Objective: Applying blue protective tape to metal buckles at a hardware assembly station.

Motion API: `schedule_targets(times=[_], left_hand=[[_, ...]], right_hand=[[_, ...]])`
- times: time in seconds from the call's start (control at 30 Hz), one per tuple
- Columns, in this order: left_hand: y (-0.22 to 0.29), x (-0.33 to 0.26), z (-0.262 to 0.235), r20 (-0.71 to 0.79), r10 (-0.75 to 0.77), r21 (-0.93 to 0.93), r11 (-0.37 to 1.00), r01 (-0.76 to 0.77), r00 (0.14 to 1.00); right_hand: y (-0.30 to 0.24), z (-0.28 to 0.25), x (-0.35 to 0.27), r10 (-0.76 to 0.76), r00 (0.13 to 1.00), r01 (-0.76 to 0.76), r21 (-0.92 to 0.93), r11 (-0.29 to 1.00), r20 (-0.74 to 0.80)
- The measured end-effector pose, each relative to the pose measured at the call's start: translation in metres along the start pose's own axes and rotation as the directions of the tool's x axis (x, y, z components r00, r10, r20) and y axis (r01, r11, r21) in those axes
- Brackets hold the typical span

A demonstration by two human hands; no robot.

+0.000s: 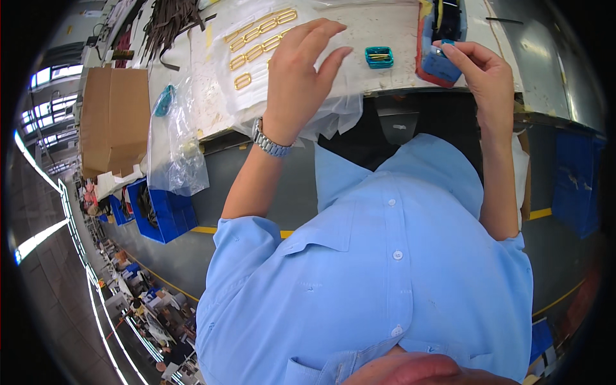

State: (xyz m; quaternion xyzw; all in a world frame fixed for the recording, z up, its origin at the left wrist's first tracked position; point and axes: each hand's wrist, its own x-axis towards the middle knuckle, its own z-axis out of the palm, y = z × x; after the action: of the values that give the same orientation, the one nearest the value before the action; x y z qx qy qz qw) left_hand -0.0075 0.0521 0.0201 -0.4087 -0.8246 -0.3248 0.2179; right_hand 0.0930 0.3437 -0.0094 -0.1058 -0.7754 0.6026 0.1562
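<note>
My left hand [300, 80] hovers over a white sheet with its fingers stretched out and the thumb apart, holding nothing. Under and beside it lie rows of gold oval slide buckles [242, 81]; the hand hides some of them. My right hand [484, 74] is at the front of a blue tape dispenser [438, 66] with a red base. Its thumb and forefinger pinch the end of teal tape [447, 43] by the cutting edge. Between the hands, a small teal-wrapped rectangular piece [378, 58] lies on the table, gold showing in its middle.
Dark straps [170, 25] lie in a heap at the far left. Clear plastic bags [179, 154] hang over the table's left edge, near a cardboard box [112, 122] and a blue bin [163, 208]. A metal surface [545, 70] adjoins on the right.
</note>
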Motion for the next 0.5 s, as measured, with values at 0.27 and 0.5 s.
schedule_targets(times=[0.27, 0.5], left_hand=[[-0.084, -0.048, -0.076, 0.205, -0.273, 0.415, 0.894, 0.169, 0.940], [-0.090, -0.041, -0.057, 0.373, -0.081, 0.374, 0.925, -0.070, 0.924]], right_hand=[[-0.035, 0.004, -0.042, 0.057, 0.998, -0.057, 0.199, 0.978, 0.002], [-0.020, 0.018, -0.096, 0.329, 0.912, -0.407, 0.442, 0.799, 0.245]])
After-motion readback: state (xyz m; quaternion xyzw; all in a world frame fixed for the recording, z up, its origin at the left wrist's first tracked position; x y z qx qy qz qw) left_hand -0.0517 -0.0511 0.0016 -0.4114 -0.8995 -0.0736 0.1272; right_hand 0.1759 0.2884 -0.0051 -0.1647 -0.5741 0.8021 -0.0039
